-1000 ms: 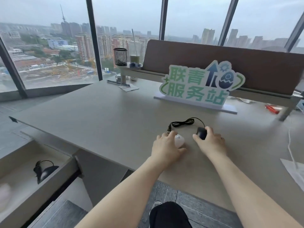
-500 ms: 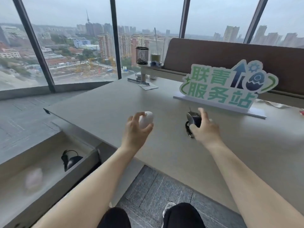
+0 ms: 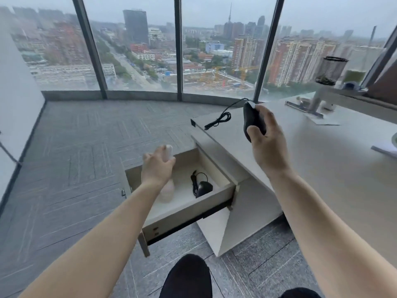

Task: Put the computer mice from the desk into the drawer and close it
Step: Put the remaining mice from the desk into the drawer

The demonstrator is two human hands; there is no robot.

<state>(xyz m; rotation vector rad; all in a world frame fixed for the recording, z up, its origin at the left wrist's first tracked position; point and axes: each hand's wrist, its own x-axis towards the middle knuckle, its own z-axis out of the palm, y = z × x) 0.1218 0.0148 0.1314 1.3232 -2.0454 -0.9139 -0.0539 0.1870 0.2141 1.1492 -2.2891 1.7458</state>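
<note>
My left hand [image 3: 156, 167] grips a white mouse [image 3: 169, 152] above the far left part of the open drawer [image 3: 189, 208]. Inside the drawer lie a black wired mouse [image 3: 203, 188] and a pale mouse [image 3: 168, 191] partly hidden under my left wrist. My right hand [image 3: 268, 143] holds a black wired mouse [image 3: 251, 120] in the air over the desk's left corner [image 3: 217, 134]. Its bundled cable [image 3: 219, 120] dangles to the left of the hand.
The light desk top [image 3: 335, 160] stretches to the right, with a mesh pen cup [image 3: 332, 70] and a green drink [image 3: 354, 76] on a raised shelf at the back. Grey carpet floor [image 3: 75, 147] lies left of the drawer. Tall windows stand behind.
Both hands lifted their mice off the desk and swung left. The left hand now hovers over the open drawer; the right hand carries the black mouse above the desk corner.
</note>
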